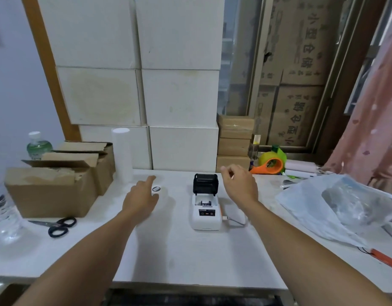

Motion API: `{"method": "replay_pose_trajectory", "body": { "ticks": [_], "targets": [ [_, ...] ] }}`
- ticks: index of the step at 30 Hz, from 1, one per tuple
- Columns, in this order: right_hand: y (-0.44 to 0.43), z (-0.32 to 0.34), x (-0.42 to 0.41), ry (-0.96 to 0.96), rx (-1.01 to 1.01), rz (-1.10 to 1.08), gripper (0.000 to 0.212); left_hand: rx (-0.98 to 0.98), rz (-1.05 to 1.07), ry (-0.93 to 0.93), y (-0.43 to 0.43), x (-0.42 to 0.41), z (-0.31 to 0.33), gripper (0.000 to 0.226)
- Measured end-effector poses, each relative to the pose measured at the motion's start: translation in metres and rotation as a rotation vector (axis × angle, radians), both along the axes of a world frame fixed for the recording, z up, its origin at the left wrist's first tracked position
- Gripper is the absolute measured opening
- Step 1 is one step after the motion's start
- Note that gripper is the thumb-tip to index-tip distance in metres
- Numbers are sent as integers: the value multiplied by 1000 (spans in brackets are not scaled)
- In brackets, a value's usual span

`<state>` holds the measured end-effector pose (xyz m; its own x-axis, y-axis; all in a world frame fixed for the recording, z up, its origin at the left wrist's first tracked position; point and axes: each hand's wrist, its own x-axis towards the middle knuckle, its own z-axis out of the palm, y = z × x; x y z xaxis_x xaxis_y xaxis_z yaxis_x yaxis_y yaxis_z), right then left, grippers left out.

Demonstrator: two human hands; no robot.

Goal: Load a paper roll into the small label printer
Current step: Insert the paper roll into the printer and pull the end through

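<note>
The small white label printer (205, 215) sits mid-table with its black lid (205, 183) raised upright, so the paper bay is open. A small white paper roll (156, 189) with a dark core lies on the table to the printer's left. My left hand (141, 198) hovers at the roll, with my index finger past it and my thumb beside it, fingers apart and holding nothing. Just right of the lid, my right hand (240, 183) hangs in the air with its fingers loosely curled and empty.
Open cardboard boxes (51, 191) and black scissors (59, 226) are at the left, with water bottles (2, 208) at the edge. A tall white cylinder (122, 153) stands behind. An orange tape dispenser (270, 164) and plastic bags (336, 208) lie at the right. A cable (235, 221) leaves the printer's right side.
</note>
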<state>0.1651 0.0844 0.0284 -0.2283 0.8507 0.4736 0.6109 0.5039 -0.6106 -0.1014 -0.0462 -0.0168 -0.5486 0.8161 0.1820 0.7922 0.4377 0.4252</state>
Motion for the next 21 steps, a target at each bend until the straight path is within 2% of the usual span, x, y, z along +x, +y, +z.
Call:
{"method": "replay_pose_trajectory", "body": {
  "ticks": [3,8,14,17,21],
  "targets": [
    [5,-5,6,-19,-7,-5,38,35,-15,-83,8,-1,-5,53],
    [13,-11,19,13,-48,-39,38,72,15,-90,18,-3,-10,27],
    [13,-14,25,8,-76,-58,39,98,23,-158,26,-9,-7,24],
    [13,-16,26,-9,-84,-69,40,122,42,-200,31,-13,-6,14],
    [16,-18,26,-13,-95,-61,40,112,49,-190,32,-16,-3,11]
  ]
}}
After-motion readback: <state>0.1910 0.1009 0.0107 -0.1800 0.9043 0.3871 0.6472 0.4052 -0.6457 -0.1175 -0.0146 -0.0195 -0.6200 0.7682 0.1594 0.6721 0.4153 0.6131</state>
